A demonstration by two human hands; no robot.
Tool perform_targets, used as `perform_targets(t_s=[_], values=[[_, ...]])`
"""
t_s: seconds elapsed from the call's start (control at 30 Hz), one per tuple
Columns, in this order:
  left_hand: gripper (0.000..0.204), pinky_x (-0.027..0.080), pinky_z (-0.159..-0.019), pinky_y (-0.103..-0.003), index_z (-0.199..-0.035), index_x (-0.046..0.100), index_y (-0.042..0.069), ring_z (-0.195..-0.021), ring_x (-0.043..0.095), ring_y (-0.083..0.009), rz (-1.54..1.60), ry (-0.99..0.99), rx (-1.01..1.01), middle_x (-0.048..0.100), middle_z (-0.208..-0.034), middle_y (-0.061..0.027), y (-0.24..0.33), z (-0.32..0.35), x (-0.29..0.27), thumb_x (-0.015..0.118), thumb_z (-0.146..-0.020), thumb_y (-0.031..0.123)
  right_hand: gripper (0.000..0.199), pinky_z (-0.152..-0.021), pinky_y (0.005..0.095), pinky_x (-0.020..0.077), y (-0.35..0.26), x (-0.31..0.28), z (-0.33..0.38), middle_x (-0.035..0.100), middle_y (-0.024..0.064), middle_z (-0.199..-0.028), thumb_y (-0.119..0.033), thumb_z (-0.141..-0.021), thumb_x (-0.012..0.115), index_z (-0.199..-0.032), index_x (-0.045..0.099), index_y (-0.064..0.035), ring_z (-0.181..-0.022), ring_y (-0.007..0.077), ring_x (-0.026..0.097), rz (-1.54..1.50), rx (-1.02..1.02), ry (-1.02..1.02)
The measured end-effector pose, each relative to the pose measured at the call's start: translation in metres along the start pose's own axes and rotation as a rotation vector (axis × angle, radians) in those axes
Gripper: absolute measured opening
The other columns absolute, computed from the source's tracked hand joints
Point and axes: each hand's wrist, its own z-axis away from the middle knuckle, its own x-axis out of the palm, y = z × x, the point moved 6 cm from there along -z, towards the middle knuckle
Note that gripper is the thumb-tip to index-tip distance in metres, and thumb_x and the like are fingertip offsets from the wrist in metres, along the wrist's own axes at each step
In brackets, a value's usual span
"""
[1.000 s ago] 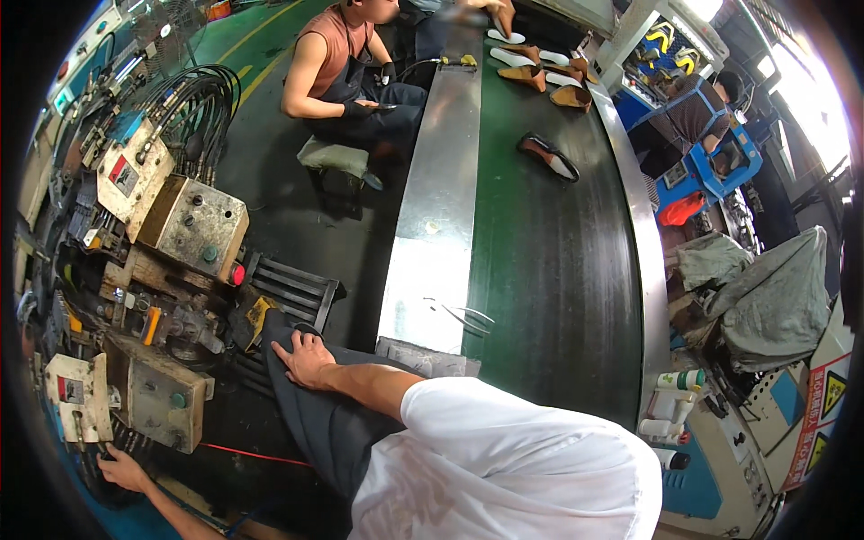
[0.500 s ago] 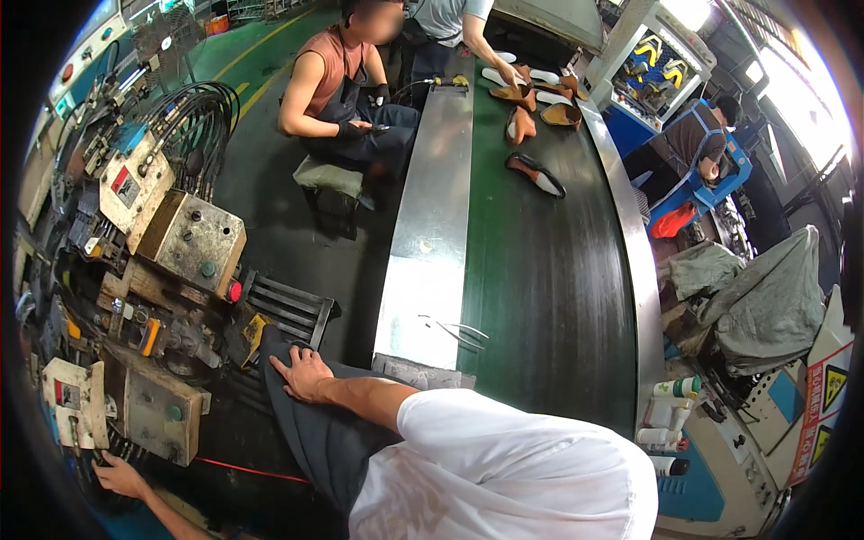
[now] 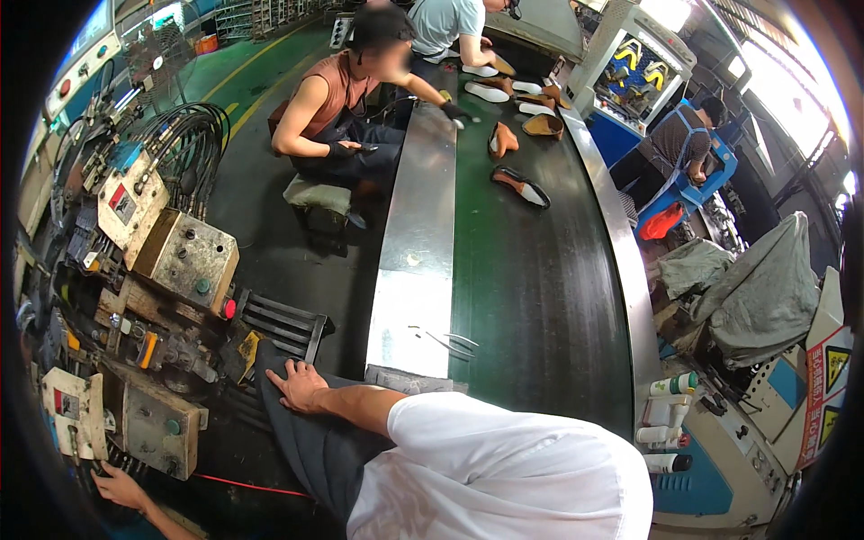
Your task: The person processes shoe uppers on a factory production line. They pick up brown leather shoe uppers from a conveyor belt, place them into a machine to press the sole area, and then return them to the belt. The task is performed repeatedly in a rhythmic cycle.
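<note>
Resting right hand (image 3: 301, 387) open on trouser leg (image 3: 306, 450), stretched lengthwise up-left, unmoved; touching control box (image 3: 148, 423) with left hand (image 3: 121, 487), grip unclear

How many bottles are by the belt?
3, on the machine right of the belt: green-capped bottle, middle bottle below it, lowest bottle lying flat. More may be hidden.

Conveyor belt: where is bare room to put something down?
The belt is bare in its near and middle stretch, between the steel side strip and the right rail, from the thin wire pieces up to the dark shoe. The far end is crowded: shoes and soles, and a co-worker's hand reaching in.
</note>
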Motion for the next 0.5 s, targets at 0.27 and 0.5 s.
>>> perform_targets(t_s=[0.27,0.5], values=[[0.061,0.056,-0.105,-0.048,-0.158,0.055,0.023,-0.133,0.063,-0.034,0.001,-0.001,-0.003,0.061,-0.151,-0.0103,0.0003,0.0046,0.0021,0.054,-0.11,0.06,0.082,-0.114,0.0551,0.0452,0.0033,-0.0013,0.0039,0.046,0.0307,-0.154,-0.042,-0.101,0.071,-0.172,0.034,-0.0244,-0.137,0.0483,0.053,-0.006,0.002,0.004],[0.061,0.057,-0.104,-0.048,-0.157,0.057,0.021,-0.132,0.064,-0.034,0.002,0.006,0.006,0.063,-0.148,-0.0115,0.0044,0.0025,0.0045,0.054,-0.11,0.061,0.081,-0.112,0.0563,0.0473,0.0035,0.0015,0.0005,0.046,0.0314,-0.153,-0.044,-0.102,0.07,-0.171,0.034,-0.0245,-0.134,0.0487,0.055,0.017,-0.009,0.028]])
